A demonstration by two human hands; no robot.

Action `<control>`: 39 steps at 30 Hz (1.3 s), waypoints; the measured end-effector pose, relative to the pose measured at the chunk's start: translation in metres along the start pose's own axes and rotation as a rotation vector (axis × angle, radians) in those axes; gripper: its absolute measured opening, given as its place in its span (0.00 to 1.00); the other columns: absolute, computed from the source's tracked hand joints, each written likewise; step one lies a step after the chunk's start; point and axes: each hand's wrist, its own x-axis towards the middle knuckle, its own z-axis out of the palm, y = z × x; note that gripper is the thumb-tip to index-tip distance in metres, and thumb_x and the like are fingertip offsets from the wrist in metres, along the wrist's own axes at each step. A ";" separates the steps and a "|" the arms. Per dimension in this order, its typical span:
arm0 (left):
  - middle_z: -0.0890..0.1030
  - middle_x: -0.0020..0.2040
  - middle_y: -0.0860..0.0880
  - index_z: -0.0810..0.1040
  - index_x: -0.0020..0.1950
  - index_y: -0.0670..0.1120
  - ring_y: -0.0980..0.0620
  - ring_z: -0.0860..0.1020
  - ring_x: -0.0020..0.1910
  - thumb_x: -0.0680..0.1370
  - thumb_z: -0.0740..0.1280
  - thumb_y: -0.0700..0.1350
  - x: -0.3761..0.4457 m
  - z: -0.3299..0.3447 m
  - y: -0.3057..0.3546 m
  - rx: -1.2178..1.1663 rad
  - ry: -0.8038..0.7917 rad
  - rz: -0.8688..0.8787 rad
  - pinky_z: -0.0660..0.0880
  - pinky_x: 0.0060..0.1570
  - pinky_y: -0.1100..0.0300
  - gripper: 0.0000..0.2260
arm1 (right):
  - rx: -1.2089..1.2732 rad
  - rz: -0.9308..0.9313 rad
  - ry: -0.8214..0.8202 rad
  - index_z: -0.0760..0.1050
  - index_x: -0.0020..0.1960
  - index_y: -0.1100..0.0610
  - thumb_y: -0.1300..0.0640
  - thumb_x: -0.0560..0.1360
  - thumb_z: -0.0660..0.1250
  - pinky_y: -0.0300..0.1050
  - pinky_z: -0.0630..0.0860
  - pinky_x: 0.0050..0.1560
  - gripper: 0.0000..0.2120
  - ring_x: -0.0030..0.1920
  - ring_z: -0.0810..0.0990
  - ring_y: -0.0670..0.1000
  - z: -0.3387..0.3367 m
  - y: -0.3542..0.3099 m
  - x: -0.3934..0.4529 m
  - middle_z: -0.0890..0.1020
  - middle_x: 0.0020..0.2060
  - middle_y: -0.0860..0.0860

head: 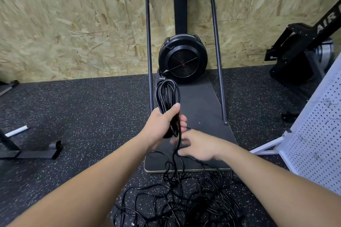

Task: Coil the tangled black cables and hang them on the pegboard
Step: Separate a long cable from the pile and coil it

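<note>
left hand (pixel 162 121) grips coil (pixel 167 96) | right hand (pixel 197 145) blurred | tangled cables (pixel 184 199) on floor

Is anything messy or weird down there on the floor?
Yes. A big tangle of black cables lies sprawled on the speckled floor near the person's feet, looping over itself. Only one part is tidy: the coil that the left hand grips. The right hand is too blurred to judge.

A far wall (pixel 73 24) of pale chipboard panels meets a black rubber floor (pixel 83 107) flecked with white. Against that wall stands a black fan machine (pixel 183 59) on a dark platform (pixel 199 108), framed by a metal rail (pixel 217 51) (another black machine (pixel 302 49) sits far right). A black metal foot (pixel 36 153) lies left.
</note>
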 end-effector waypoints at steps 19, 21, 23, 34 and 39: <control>0.72 0.36 0.47 0.77 0.48 0.48 0.50 0.67 0.32 0.76 0.65 0.79 -0.002 -0.019 -0.014 0.210 -0.212 -0.264 0.60 0.35 0.55 0.33 | 0.096 -0.235 0.356 0.82 0.45 0.50 0.46 0.73 0.84 0.36 0.73 0.39 0.12 0.35 0.80 0.43 -0.051 -0.054 -0.043 0.86 0.37 0.46; 0.73 0.40 0.48 0.78 0.47 0.48 0.51 0.69 0.34 0.72 0.65 0.83 -0.002 -0.013 -0.019 0.095 -0.269 -0.324 0.66 0.36 0.57 0.36 | 0.075 -0.232 0.461 0.81 0.44 0.50 0.45 0.71 0.85 0.38 0.75 0.39 0.15 0.35 0.81 0.44 -0.052 -0.052 -0.042 0.86 0.36 0.46; 0.74 0.42 0.49 0.79 0.48 0.48 0.53 0.69 0.35 0.72 0.67 0.81 -0.002 -0.011 -0.023 0.012 -0.350 -0.336 0.69 0.37 0.59 0.34 | 0.092 -0.221 0.538 0.80 0.44 0.51 0.45 0.68 0.87 0.40 0.76 0.38 0.18 0.33 0.79 0.44 -0.055 -0.049 -0.040 0.85 0.34 0.47; 0.72 0.40 0.49 0.78 0.56 0.44 0.54 0.68 0.34 0.75 0.76 0.44 -0.002 -0.015 -0.016 -0.089 -0.371 -0.308 0.66 0.33 0.62 0.13 | 0.404 -0.194 0.360 0.85 0.52 0.60 0.61 0.81 0.76 0.49 0.85 0.60 0.03 0.52 0.89 0.55 -0.079 -0.019 -0.043 0.90 0.48 0.56; 0.72 0.41 0.48 0.76 0.59 0.41 0.55 0.65 0.33 0.76 0.69 0.40 0.002 -0.020 -0.008 -0.297 -0.320 -0.314 0.64 0.32 0.64 0.13 | -0.004 -0.021 0.316 0.82 0.59 0.43 0.37 0.76 0.78 0.47 0.81 0.52 0.17 0.44 0.84 0.45 -0.072 0.005 -0.035 0.88 0.49 0.45</control>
